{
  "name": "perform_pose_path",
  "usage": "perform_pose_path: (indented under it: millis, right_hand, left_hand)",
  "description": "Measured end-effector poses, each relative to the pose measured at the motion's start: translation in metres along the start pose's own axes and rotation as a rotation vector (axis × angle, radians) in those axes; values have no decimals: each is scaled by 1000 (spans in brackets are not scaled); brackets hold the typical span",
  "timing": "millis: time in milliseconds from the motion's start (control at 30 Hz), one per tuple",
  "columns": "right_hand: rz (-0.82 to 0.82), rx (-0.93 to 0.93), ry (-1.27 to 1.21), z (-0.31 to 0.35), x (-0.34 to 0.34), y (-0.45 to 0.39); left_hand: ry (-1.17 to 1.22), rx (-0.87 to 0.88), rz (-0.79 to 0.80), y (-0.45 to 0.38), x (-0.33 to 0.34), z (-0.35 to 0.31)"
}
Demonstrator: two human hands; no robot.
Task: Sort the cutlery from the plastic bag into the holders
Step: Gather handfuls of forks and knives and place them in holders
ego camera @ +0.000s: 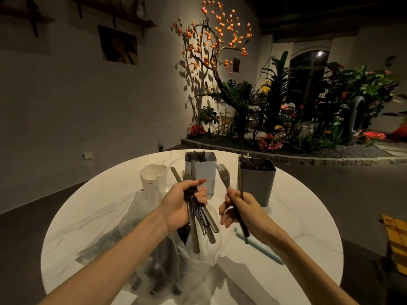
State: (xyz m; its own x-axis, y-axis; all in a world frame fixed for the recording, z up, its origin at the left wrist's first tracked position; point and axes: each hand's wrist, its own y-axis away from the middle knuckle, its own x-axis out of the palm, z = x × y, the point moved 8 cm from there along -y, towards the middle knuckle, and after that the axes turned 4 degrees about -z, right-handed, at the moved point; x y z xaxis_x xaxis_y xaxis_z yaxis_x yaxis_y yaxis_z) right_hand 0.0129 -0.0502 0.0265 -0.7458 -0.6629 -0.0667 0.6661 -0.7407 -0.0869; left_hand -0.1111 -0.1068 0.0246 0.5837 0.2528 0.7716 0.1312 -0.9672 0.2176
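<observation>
At centre frame, above the plastic bag [167, 256], the left hand [180, 203] grips a bundle of cutlery [198, 216]; right of it, the right hand [240, 210] pinches a fork [224, 175] below the three holders [201, 170].

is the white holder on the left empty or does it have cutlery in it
Looks empty: the white holder shows only pale inner wall, no cutlery above its rim.

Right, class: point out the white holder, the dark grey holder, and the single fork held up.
white holder [154, 176]: head view, on its front wall.
dark grey holder [258, 183]: head view, on its front wall.
fork [224, 174]: head view, just below its tines.
</observation>
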Motion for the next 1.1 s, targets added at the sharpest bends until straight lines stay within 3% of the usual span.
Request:
perform_pose_path:
  millis: [133, 233, 367, 567, 867, 1100]
  right_hand:
    - [-84, 50, 4, -8, -3, 0]
    - [-51, 40, 78, -6, 4, 3]
    - [-59, 20, 210, -3, 8, 6]
    - [-44, 16, 177, -7, 6, 5]
    - [-281, -120, 141, 5, -10, 1]
    - [-340, -82, 87, 13, -36, 3]
  left_hand:
    - [-48, 79, -29, 2, -2, -4]
    - [-116, 151, -55, 5, 1, -7]
    - [-84, 159, -97, 7, 2, -7]
    - [-120, 168, -117, 7, -2, -7]
    - [-226, 196, -51, 7, 2, -3]
    - [-412, 332, -214, 1, -19, -29]
